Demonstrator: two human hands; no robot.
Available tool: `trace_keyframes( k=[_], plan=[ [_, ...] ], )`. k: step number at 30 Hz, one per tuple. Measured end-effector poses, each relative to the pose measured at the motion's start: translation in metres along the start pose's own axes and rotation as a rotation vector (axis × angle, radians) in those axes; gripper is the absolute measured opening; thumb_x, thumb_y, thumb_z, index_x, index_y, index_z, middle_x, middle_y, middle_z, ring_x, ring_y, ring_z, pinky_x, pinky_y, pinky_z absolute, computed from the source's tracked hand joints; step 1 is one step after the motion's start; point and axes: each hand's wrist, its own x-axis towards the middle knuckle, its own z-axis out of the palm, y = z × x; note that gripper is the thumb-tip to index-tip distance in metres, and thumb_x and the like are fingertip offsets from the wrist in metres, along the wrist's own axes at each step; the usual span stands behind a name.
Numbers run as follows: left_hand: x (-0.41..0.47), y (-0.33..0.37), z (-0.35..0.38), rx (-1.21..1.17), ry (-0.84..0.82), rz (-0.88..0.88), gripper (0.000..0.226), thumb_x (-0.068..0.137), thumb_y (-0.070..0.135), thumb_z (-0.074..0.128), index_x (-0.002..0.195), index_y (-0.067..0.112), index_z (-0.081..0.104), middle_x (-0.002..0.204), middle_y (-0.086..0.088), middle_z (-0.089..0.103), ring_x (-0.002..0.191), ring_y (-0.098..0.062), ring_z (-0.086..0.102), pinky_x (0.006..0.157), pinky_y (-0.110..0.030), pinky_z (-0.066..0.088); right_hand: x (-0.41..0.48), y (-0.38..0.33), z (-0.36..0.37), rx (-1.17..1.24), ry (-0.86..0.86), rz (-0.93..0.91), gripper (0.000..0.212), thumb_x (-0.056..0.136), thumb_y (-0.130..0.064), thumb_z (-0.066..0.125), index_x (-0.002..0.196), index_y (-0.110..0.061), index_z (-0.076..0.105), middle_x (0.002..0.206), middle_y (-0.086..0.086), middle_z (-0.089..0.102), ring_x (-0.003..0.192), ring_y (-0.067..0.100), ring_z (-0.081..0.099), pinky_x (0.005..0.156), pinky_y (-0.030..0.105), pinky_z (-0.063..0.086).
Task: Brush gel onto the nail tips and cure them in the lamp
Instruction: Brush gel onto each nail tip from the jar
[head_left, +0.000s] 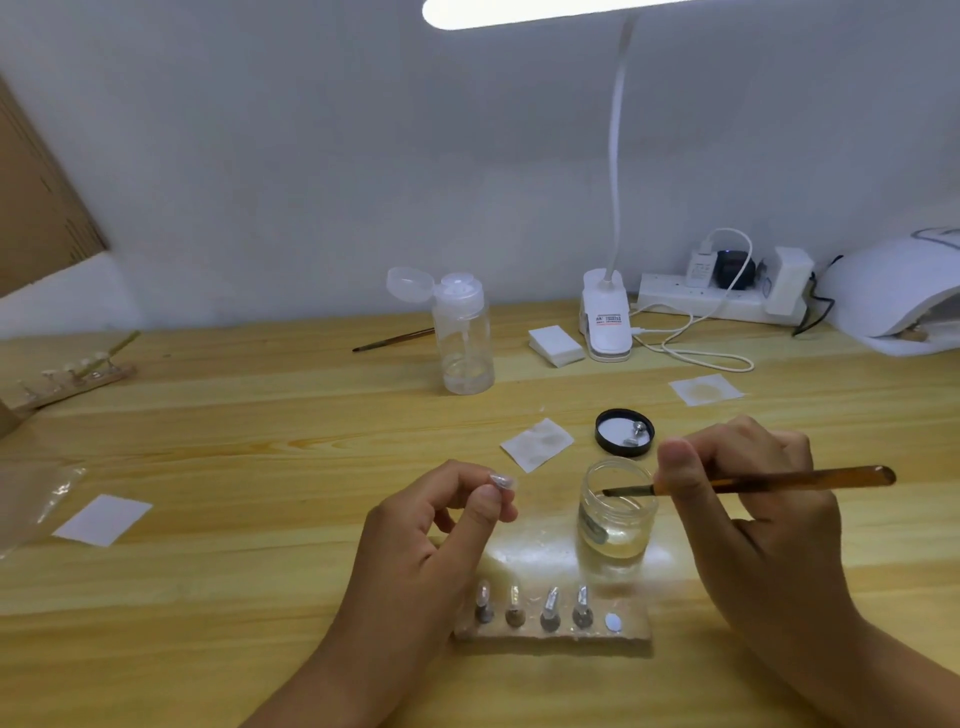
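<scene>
My left hand (441, 525) pinches a clear nail tip (503, 482) between thumb and forefinger, raised above the table. My right hand (748, 499) grips an amber-handled brush (789, 480), its dark bristles resting at the rim of an open clear gel jar (615, 512). In front of me a wooden holder block (550, 631) carries several nail tips upright on pegs, with one spot at its right end bare. The white curing lamp (898, 296) sits at the far right edge of the table.
The jar's black lid (623, 432) lies behind the jar. White wipes (537, 445) (705, 388) (103, 519), a pad stack (556, 345), a clear pump bottle (465, 332), a second brush (392, 341), a clip desk lamp (607, 322), a power strip (722, 299), and another holder (72, 376) at left.
</scene>
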Motion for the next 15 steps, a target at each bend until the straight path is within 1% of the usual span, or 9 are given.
trace_keyframes(
  k=[2, 4, 9, 11, 13, 15],
  plan=[
    [-0.0005, -0.0008, -0.0003, 0.000, 0.003, 0.001, 0.013, 0.089, 0.036, 0.056, 0.088, 0.038, 0.068, 0.082, 0.013, 0.073, 0.086, -0.008, 0.067, 0.077, -0.020, 0.047, -0.0001, 0.0000, -0.0001, 0.005, -0.001, 0.004, 0.036, 0.097, -0.033, 0.048, 0.068, -0.014, 0.060, 0.068, -0.007, 0.058, 0.080, 0.006, 0.048, 0.081, 0.023, 0.032],
    [-0.0011, -0.0019, -0.0006, 0.001, 0.003, -0.003, 0.014, 0.090, 0.035, 0.055, 0.088, 0.038, 0.068, 0.082, 0.013, 0.073, 0.087, -0.008, 0.067, 0.078, -0.020, 0.048, -0.0002, 0.0004, 0.0001, 0.005, -0.002, 0.001, 0.037, 0.097, -0.032, 0.048, 0.068, -0.013, 0.061, 0.067, -0.007, 0.058, 0.081, 0.006, 0.049, 0.082, 0.024, 0.032],
    [-0.0003, -0.0015, 0.0002, 0.013, -0.004, 0.004, 0.014, 0.091, 0.033, 0.054, 0.090, 0.037, 0.068, 0.083, 0.014, 0.073, 0.089, -0.008, 0.067, 0.080, -0.025, 0.048, 0.0006, 0.0016, 0.0004, 0.004, 0.001, -0.014, 0.037, 0.098, -0.031, 0.048, 0.069, -0.011, 0.062, 0.069, -0.006, 0.059, 0.086, 0.004, 0.050, 0.077, 0.028, 0.033],
    [0.0000, -0.0015, 0.0001, 0.010, -0.006, 0.003, 0.014, 0.091, 0.033, 0.054, 0.091, 0.037, 0.068, 0.083, 0.014, 0.073, 0.089, -0.008, 0.067, 0.080, -0.026, 0.047, 0.0008, 0.0013, -0.0003, 0.010, -0.002, -0.005, 0.038, 0.098, -0.030, 0.048, 0.069, -0.011, 0.062, 0.069, -0.005, 0.059, 0.086, 0.005, 0.049, 0.080, 0.026, 0.033],
    [0.0000, -0.0009, 0.0001, 0.004, -0.007, 0.006, 0.015, 0.092, 0.033, 0.053, 0.090, 0.038, 0.067, 0.083, 0.014, 0.073, 0.088, -0.008, 0.067, 0.081, -0.026, 0.047, 0.0004, 0.0008, -0.0014, 0.022, -0.002, 0.005, 0.037, 0.098, -0.031, 0.047, 0.069, -0.012, 0.061, 0.071, -0.008, 0.059, 0.086, 0.005, 0.050, 0.081, 0.024, 0.032],
    [0.0000, -0.0002, 0.0002, 0.000, -0.011, 0.015, 0.015, 0.092, 0.034, 0.053, 0.089, 0.039, 0.067, 0.082, 0.013, 0.073, 0.088, -0.008, 0.067, 0.081, -0.028, 0.047, 0.0002, 0.0004, -0.0025, 0.046, 0.011, 0.019, 0.038, 0.100, -0.034, 0.046, 0.071, -0.015, 0.060, 0.074, -0.012, 0.058, 0.086, 0.000, 0.051, 0.082, 0.024, 0.032]
  ],
)
